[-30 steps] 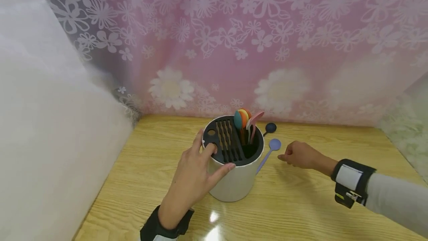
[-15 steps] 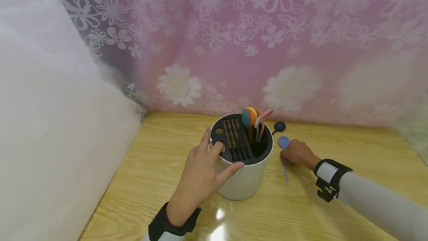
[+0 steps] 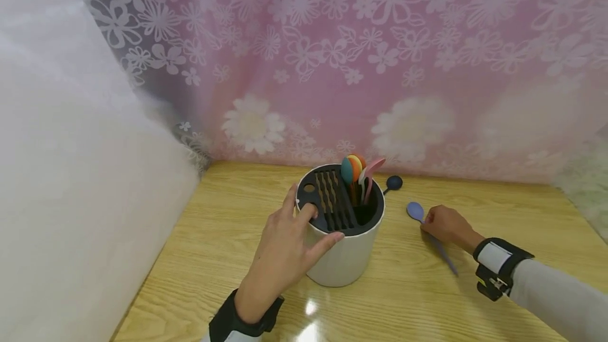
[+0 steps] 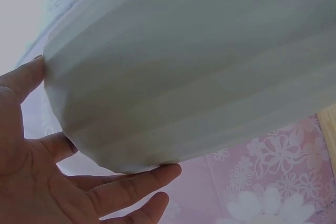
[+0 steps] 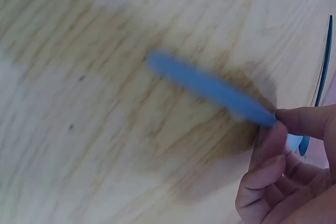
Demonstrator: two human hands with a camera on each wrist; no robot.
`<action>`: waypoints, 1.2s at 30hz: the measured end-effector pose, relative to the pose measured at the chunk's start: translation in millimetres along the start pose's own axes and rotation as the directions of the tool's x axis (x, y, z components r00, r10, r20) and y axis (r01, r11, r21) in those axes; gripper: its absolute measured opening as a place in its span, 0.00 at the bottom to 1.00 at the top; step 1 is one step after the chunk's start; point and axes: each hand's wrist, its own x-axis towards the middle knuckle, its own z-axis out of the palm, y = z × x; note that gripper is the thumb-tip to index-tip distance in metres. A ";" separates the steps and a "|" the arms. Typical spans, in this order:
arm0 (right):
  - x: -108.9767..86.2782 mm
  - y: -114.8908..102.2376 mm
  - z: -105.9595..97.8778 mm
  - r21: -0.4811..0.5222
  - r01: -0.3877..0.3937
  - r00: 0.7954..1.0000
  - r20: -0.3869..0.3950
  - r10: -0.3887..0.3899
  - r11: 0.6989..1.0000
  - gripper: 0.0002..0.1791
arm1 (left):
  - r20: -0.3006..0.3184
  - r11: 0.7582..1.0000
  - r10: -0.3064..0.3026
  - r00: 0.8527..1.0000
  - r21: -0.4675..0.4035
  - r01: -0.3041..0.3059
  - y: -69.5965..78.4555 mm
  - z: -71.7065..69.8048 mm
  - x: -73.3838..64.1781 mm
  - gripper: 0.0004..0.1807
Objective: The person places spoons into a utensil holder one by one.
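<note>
My right hand (image 3: 444, 223) pinches a lavender-blue spoon (image 3: 439, 252) by its handle, between thumb and fingertips. The spoon's bowl points away and to the left, and its handle runs down to the right. In the right wrist view the blue handle (image 5: 210, 85) sticks out from the pinch over the wood. My left hand (image 3: 280, 247) grips the rim of a round white utensil holder (image 3: 339, 260), one finger dipping into a hole of its black slotted lid. In the left wrist view several fingers (image 4: 131, 187) lie against the holder's pale wall (image 4: 184, 66).
Several colourful utensils (image 3: 353, 168), with teal, orange and pink heads, stand in the holder's large opening. A dark spoon (image 3: 393, 183) lies on the wooden table (image 3: 237, 199) behind the holder. A pink floral curtain (image 3: 323, 67) hangs at the back, and white cloth (image 3: 85, 173) covers the left side.
My right hand has reached the blue spoon, taken hold of it and drawn it rightward, away from the holder, turning its handle. My left hand keeps its grip on the rim.
</note>
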 end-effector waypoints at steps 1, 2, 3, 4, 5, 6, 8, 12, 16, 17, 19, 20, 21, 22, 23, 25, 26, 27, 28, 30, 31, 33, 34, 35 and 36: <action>-2.8 -2.8 -3.6 0.005 0.010 1.000 -0.002 -0.010 1.000 0.09 | -0.003 1.000 -0.003 1.000 0.000 0.003 0.3 0.3 -0.3 0.35; -5.1 -6.2 -8.4 0.011 0.023 1.000 -0.005 -0.023 1.000 0.09 | -0.010 1.000 -0.004 1.000 0.000 0.004 0.9 0.7 -0.6 0.34; -6.7 -10.4 -14.0 0.020 0.036 0.999 -0.010 -0.036 0.999 0.09 | -0.020 1.000 -0.006 1.000 0.003 0.006 1.6 1.1 -0.9 0.34; -8.0 -16.5 -21.3 0.031 0.054 0.998 -0.021 -0.053 0.998 0.09 | -0.030 1.000 -0.010 1.000 0.005 0.011 2.4 1.4 -1.1 0.34; -8.9 -24.0 -29.7 0.036 0.073 0.997 -0.042 -0.072 0.997 0.10 | -0.038 1.000 -0.018 0.999 0.009 0.018 3.4 1.5 -1.4 0.34; -9.1 -32.5 -39.0 0.042 0.093 0.994 -0.065 -0.090 0.995 0.10 | -0.045 0.999 -0.030 0.999 0.011 0.030 4.2 1.5 -1.6 0.35; -8.5 -50.9 -58.1 0.051 0.132 0.984 -0.126 -0.125 0.990 0.11 | -0.057 0.998 -0.050 0.997 0.020 0.051 5.3 1.2 -1.9 0.35; -14.2 -95.3 -96.8 0.096 0.191 0.954 -0.251 -0.162 0.977 0.11 | -0.058 0.997 -0.074 0.996 0.023 0.075 5.3 0.1 -2.5 0.35; -29.1 -136.3 -132.5 0.184 0.185 0.945 -0.301 -0.124 0.965 0.13 | -0.057 0.998 -0.065 0.996 0.020 0.067 5.5 0.7 -2.7 0.35; -33.1 -145.9 -140.9 0.200 0.176 0.945 -0.309 -0.108 0.964 0.15 | -0.056 0.998 -0.065 0.996 0.019 0.066 5.6 1.0 -2.7 0.34; -40.9 -163.4 -157.5 0.221 0.170 0.946 -0.309 -0.096 0.960 0.16 | -0.053 0.998 -0.063 0.997 0.021 0.065 5.8 1.7 -2.6 0.34; -44.9 -171.8 -165.3 0.227 0.169 0.947 -0.306 -0.095 0.959 0.17 | -0.051 0.998 -0.063 0.997 0.024 0.065 5.8 2.0 -2.5 0.34; -48.5 -179.8 -172.5 0.237 0.175 0.947 -0.305 -0.098 0.956 0.17 | -0.050 0.998 -0.064 0.997 0.025 0.065 5.9 2.1 -2.3 0.35; -51.8 -186.9 -179.1 0.242 0.187 0.946 -0.307 -0.107 0.952 0.16 | -0.047 0.997 -0.065 0.997 0.028 0.066 6.0 2.2 -2.1 0.35; -55.2 -193.6 -185.0 0.240 0.197 0.943 -0.313 -0.116 0.951 0.16 | -0.043 0.997 -0.067 0.997 0.031 0.068 6.1 2.1 -1.9 0.35; -61.1 -204.9 -194.4 0.252 0.221 0.937 -0.323 -0.133 0.942 0.15 | -0.036 0.997 -0.070 0.997 0.035 0.071 6.4 1.7 -1.4 0.35; -63.7 -209.5 -197.7 0.259 0.233 0.933 -0.333 -0.140 0.937 0.15 | -0.032 0.997 -0.072 0.997 0.038 0.073 6.6 1.4 -1.3 0.35; -65.9 -213.5 -200.2 0.266 0.246 0.927 -0.345 -0.146 0.932 0.14 | -0.027 0.996 -0.074 0.997 0.039 0.075 6.8 1.1 -1.2 0.35; -68.1 -216.7 -202.1 0.267 0.256 0.922 -0.357 -0.151 0.929 0.14 | -0.023 0.996 -0.077 0.997 0.040 0.078 7.1 0.8 -1.1 0.36; -71.3 -221.7 -204.1 0.278 0.269 0.914 -0.375 -0.153 0.922 0.15 | -0.015 0.996 -0.080 0.997 0.039 0.080 7.7 0.6 -0.9 0.36; -72.8 -223.4 -204.9 0.280 0.268 0.912 -0.383 -0.149 0.922 0.15 | -0.011 0.996 -0.081 0.997 0.037 0.081 8.0 0.6 -0.8 0.36; -75.6 -225.5 -206.4 0.294 0.269 0.908 -0.394 -0.140 0.917 0.16 | -0.001 0.996 -0.083 0.997 0.029 0.083 8.7 0.9 -1.0 0.36; -76.9 -226.2 -207.4 0.300 0.264 0.907 -0.401 -0.130 0.917 0.16 | 0.002 0.996 -0.084 0.996 0.024 0.084 9.0 1.0 -1.0 0.36; -78.1 -227.0 -208.6 0.310 0.267 0.902 -0.413 -0.124 0.912 0.16 | 0.004 0.996 -0.083 0.997 0.019 0.083 9.1 1.3 -1.1 0.36; -79.3 -227.6 -210.0 0.318 0.266 0.898 -0.425 -0.114 0.910 0.17 | 0.005 0.997 -0.082 0.997 0.016 0.082 9.2 1.5 -1.1 0.36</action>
